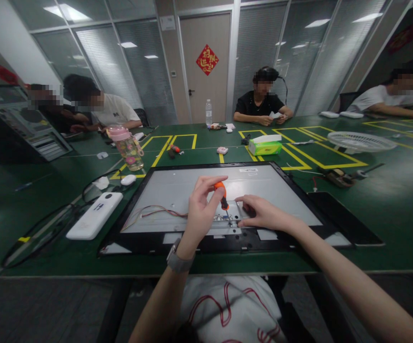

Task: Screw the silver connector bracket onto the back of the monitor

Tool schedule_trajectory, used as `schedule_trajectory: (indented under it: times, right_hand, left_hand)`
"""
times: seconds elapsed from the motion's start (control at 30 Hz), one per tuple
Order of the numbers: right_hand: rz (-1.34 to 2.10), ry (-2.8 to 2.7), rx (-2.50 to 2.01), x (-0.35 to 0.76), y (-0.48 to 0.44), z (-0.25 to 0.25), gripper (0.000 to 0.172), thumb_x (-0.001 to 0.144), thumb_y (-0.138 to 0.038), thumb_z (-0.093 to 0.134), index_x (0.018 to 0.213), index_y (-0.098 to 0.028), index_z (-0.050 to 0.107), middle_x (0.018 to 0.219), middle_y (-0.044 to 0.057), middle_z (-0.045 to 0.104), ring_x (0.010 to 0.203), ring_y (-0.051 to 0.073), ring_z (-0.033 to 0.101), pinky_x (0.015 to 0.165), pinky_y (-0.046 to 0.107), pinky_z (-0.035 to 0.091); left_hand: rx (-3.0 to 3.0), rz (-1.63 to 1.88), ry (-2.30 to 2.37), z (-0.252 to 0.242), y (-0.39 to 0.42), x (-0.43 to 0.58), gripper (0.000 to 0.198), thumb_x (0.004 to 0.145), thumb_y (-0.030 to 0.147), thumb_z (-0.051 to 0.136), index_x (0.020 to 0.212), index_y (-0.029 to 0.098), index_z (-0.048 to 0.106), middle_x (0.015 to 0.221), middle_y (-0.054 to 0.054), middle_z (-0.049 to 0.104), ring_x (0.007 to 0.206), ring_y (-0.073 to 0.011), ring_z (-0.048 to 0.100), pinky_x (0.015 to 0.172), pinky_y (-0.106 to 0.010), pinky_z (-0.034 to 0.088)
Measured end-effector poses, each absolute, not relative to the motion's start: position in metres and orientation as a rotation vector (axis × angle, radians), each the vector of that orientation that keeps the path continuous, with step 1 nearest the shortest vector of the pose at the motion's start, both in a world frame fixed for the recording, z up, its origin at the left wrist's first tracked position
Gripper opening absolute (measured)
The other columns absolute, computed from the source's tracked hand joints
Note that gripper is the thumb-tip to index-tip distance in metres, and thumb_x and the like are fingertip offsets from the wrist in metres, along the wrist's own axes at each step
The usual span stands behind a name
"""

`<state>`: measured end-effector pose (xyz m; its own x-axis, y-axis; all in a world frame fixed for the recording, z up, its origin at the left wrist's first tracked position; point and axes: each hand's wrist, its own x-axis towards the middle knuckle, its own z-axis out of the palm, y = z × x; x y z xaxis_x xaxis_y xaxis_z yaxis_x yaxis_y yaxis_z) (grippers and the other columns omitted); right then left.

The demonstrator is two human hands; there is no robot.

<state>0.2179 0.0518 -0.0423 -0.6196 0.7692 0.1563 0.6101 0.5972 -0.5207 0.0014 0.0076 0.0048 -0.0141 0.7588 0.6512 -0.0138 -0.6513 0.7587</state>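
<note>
My left hand (203,202) grips the orange and black handle of a screwdriver (221,190), thumb and fingers closed round it. The screwdriver leans, its shaft pointing down to a metal bracket (233,223) on the back of a flat display panel (281,190). Beside the tip, my right hand (259,212) rests on the bracket area with thumb and fingers apart; whether something small sits between them I cannot tell. Thin coloured wires (156,210) run across the panel to the left, partly hidden by my left hand.
A white power bank (95,216), black cables (42,233) and a pink-lidded bottle (125,147) lie left of the panel. To the right are a black phone-like slab (345,216) and a caliper-like tool (342,176). Beyond stands a tissue pack (265,145). Several people sit around.
</note>
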Motion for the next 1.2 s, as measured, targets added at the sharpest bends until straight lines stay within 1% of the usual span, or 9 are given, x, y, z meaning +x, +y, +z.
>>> schedule_trajectory:
  times: [0.17,0.3,0.37,0.5,0.67,0.83,0.97,1.1,1.2]
  right_hand:
    - [0.607,-2.459,-1.116,0.2174,0.0524,-0.0435,0.062,0.074,-0.048,0.076,0.122,-0.014,0.059,0.082,0.003,0.058,0.075,0.021,0.056,0.069,0.032,0.044]
    - [0.614,-2.456,-1.132,0.2165,0.0514,-0.0413,0.062,0.073,-0.047,0.076,0.122,-0.014,0.059,0.083,0.004,0.059,0.075,0.021,0.056,0.069,0.032,0.045]
    - [0.613,-2.459,-1.138,0.2164,0.0507,-0.0400,0.061,0.073,-0.047,0.076,0.122,-0.014,0.059,0.082,0.004,0.059,0.075,0.021,0.056,0.069,0.031,0.045]
    - [0.619,-2.455,-1.148,0.2162,0.0498,-0.0383,0.062,0.073,-0.046,0.077,0.123,-0.014,0.059,0.082,0.004,0.058,0.074,0.021,0.056,0.068,0.031,0.045]
    - [0.629,-2.451,-1.156,0.2154,0.0483,-0.0363,0.062,0.072,-0.047,0.077,0.122,-0.014,0.059,0.081,0.004,0.059,0.074,0.021,0.056,0.068,0.031,0.045]
    - [0.626,-2.454,-1.156,0.2161,0.0490,-0.0374,0.061,0.073,-0.046,0.077,0.122,-0.015,0.059,0.082,0.003,0.059,0.074,0.021,0.056,0.068,0.031,0.045]
    - [0.610,-2.461,-1.134,0.2177,0.0512,-0.0414,0.062,0.073,-0.047,0.077,0.123,-0.016,0.058,0.083,0.003,0.059,0.076,0.021,0.056,0.070,0.031,0.046]
    - [0.606,-2.463,-1.139,0.2182,0.0514,-0.0421,0.061,0.073,-0.047,0.077,0.123,-0.016,0.058,0.084,0.003,0.059,0.076,0.021,0.057,0.070,0.032,0.046]
    - [0.601,-2.464,-1.140,0.2179,0.0511,-0.0411,0.061,0.073,-0.047,0.077,0.122,-0.017,0.058,0.082,0.003,0.058,0.076,0.021,0.056,0.069,0.031,0.045]
  left_hand:
    - [1.657,1.668,0.773,0.0060,0.0066,0.0013,0.028,0.097,0.030,0.049,0.115,0.022,0.068,0.100,-0.006,0.066,0.095,-0.0162,0.062,0.087,-0.029,0.048]
    - [1.717,1.756,0.818,0.0064,0.0069,0.0010,0.021,0.090,0.033,0.060,0.102,0.022,0.073,0.094,-0.005,0.062,0.087,-0.0153,0.059,0.080,-0.027,0.049]
    - [1.707,1.737,0.830,0.0059,0.0071,0.0008,0.022,0.092,0.032,0.058,0.105,0.022,0.072,0.094,-0.005,0.063,0.086,-0.0153,0.060,0.080,-0.027,0.049]
    - [1.631,1.682,0.779,0.0047,0.0071,0.0010,0.029,0.097,0.029,0.047,0.114,0.021,0.068,0.096,-0.006,0.067,0.094,-0.0171,0.063,0.089,-0.031,0.048]
    - [1.693,1.731,0.807,0.0054,0.0069,0.0008,0.019,0.091,0.029,0.059,0.104,0.023,0.072,0.094,-0.004,0.061,0.084,-0.0134,0.060,0.078,-0.025,0.049]
    - [1.640,1.668,0.800,0.0054,0.0063,-0.0001,0.028,0.097,0.029,0.047,0.115,0.021,0.068,0.102,-0.007,0.066,0.098,-0.0177,0.063,0.089,-0.030,0.048]
    - [1.702,1.726,0.807,0.0071,0.0050,0.0001,0.020,0.092,0.028,0.057,0.104,0.022,0.072,0.097,-0.005,0.064,0.091,-0.0161,0.061,0.083,-0.028,0.048]
    - [1.667,1.672,0.779,0.0084,0.0044,0.0003,0.027,0.096,0.028,0.049,0.112,0.021,0.069,0.097,-0.007,0.067,0.092,-0.0172,0.062,0.087,-0.031,0.049]
    - [1.668,1.707,0.786,0.0089,0.0045,0.0004,0.025,0.094,0.031,0.052,0.105,0.020,0.072,0.096,-0.007,0.065,0.091,-0.0173,0.061,0.084,-0.030,0.050]
